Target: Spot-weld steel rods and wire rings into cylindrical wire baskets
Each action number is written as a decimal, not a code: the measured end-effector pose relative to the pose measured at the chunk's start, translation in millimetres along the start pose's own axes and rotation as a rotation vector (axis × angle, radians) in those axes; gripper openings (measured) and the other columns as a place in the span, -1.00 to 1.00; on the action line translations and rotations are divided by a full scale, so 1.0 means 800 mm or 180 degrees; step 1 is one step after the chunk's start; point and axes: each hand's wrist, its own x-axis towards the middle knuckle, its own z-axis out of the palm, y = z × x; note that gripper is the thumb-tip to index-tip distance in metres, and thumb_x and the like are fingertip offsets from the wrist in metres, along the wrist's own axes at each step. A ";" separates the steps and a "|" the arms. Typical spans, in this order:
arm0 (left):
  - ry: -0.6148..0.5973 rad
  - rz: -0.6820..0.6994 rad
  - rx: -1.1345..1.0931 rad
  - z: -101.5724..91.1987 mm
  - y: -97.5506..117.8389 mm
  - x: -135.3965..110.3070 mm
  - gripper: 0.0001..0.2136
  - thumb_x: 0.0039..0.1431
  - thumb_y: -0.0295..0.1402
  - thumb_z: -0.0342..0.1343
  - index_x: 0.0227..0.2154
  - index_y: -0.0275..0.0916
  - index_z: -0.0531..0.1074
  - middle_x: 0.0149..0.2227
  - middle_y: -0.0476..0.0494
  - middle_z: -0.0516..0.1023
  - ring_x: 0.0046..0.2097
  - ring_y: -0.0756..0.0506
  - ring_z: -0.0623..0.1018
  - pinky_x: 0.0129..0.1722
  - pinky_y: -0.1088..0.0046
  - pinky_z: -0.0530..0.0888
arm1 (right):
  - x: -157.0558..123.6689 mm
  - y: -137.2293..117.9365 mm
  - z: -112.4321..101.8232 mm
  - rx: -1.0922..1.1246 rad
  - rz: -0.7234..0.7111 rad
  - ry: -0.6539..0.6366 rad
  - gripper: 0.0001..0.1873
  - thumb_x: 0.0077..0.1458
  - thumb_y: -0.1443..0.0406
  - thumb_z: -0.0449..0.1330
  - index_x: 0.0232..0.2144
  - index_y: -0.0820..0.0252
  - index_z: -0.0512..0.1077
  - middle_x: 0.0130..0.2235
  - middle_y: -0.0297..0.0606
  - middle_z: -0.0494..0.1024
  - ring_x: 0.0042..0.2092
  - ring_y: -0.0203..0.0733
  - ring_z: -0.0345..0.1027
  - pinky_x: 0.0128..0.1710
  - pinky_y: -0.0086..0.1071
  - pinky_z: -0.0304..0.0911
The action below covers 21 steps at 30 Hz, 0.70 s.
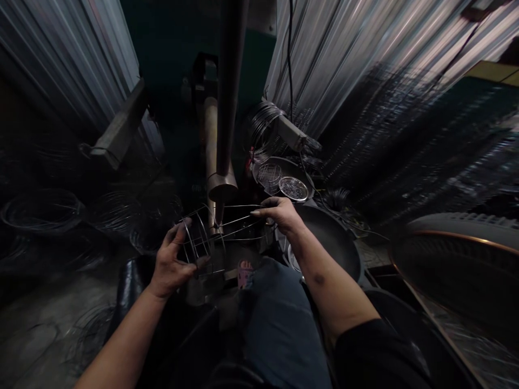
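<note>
My left hand is wrapped round the ring end of a wire frame, a round grid of thin metal wires. Long wires run from this end to the right, where my right hand pinches them between thumb and fingers. The frame lies across the lower tip of a machine, at the dark upright rod and the thick horizontal cylinder. How the wires touch the machine's tip is too dark to make out.
Right of the machine, a round pan holds wire grids, with a larger dark basin below it. A wire coil hangs behind. More coils lie at left. A large round fan-like guard stands at right.
</note>
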 end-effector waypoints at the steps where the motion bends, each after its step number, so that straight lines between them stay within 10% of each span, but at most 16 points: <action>1: -0.0010 -0.0006 -0.0011 0.000 0.000 0.001 -0.16 -0.16 -0.16 0.36 0.23 -0.10 0.16 0.12 -0.20 0.31 0.12 -0.23 0.40 0.14 0.15 0.37 | 0.001 0.001 0.000 0.0003 -0.0008 0.0011 -0.51 -0.65 0.27 0.50 -0.54 0.27 0.42 -0.64 -0.39 0.42 -0.62 -0.35 0.22 -0.63 -0.44 0.15; 21: -0.0076 -0.0185 -0.0029 0.002 0.004 0.009 -0.19 -0.15 -0.15 0.35 0.21 -0.06 0.19 0.13 -0.17 0.32 0.13 -0.28 0.39 0.17 0.02 0.33 | 0.006 0.001 0.001 -0.0041 -0.0075 0.0087 -0.52 -0.66 0.26 0.49 -0.56 0.27 0.43 -0.65 -0.43 0.37 -0.59 -0.35 0.21 -0.57 -0.44 0.15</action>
